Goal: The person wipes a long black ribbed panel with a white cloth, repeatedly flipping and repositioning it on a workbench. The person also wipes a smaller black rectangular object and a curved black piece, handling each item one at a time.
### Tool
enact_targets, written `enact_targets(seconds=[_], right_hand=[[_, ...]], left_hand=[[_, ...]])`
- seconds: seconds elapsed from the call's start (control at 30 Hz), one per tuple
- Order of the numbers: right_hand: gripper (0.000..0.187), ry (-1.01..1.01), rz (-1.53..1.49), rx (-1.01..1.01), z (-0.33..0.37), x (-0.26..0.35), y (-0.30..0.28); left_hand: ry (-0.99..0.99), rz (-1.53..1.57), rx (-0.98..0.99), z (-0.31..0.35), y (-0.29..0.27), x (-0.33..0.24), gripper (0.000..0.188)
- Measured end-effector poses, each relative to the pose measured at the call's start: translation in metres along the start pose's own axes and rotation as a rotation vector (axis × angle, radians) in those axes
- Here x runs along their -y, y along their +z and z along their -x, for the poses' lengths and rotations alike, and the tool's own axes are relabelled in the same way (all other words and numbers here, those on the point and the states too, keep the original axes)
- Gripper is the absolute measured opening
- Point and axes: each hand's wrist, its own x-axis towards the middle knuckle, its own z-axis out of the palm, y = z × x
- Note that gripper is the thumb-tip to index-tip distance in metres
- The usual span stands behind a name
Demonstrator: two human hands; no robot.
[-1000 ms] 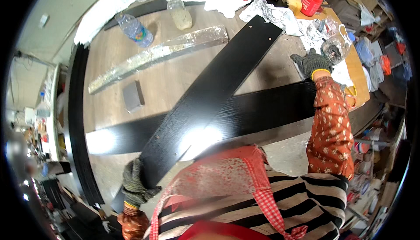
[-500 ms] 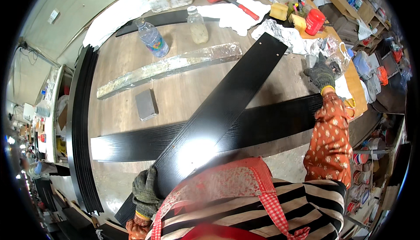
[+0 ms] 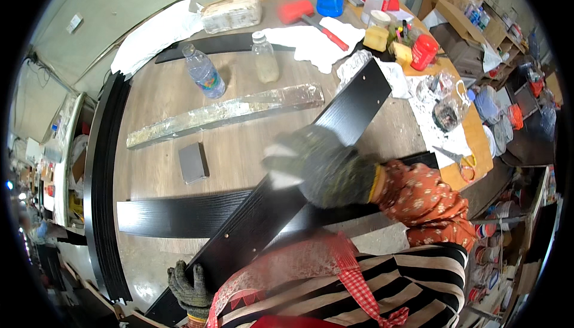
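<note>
A long black board (image 3: 254, 217) with small holes lies slantwise across a second black board (image 3: 179, 213) on the table. My left hand (image 3: 190, 286), in a dark grey knit glove, rests at the near left edge of the upper board with fingers stretched apart. Over the middle of that board is my right hand (image 3: 338, 169), gloved alike and smeared by motion. Its fingers seem bent round something pale, too blurred to name. A dark grey rectangular block (image 3: 194, 163) lies left of the boards.
Beyond the boards are a stained long bar (image 3: 227, 116), two plastic bottles (image 3: 204, 72) (image 3: 265, 59) and a red-headed mallet (image 3: 296, 11). More black strips (image 3: 106, 190) line the left edge. At right are scissors (image 3: 463, 163) and a red jar (image 3: 424, 52).
My right hand has come from the cluttered right side of the table to the middle of the upper board. The fingers of my left hand have straightened. The view has shifted slightly.
</note>
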Motion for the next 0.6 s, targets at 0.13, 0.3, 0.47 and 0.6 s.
enact_targets(seconds=[0.13, 0.3, 0.47, 0.6], right_hand=[[0.068, 0.206, 0.148, -0.123, 0.02, -0.09, -0.025], [0.076, 0.615, 0.178, -0.165, 0.036, -0.21, -0.078], [0.08, 0.7, 0.179, -0.203, 0.039, -0.242, -0.09], [0.08, 0.625, -0.01, -0.24, 0.038, -0.245, -0.068]], left_hand=[[-0.109, 0.008, -0.013, 0.023, 0.006, -0.009, 0.038], [-0.084, -0.017, -0.047, 0.058, 0.036, 0.009, 0.041], [-0.284, 0.043, -0.04, 0.062, 0.046, 0.009, 0.041], [-0.139, -0.079, -0.039, 0.07, 0.038, 0.021, 0.041]])
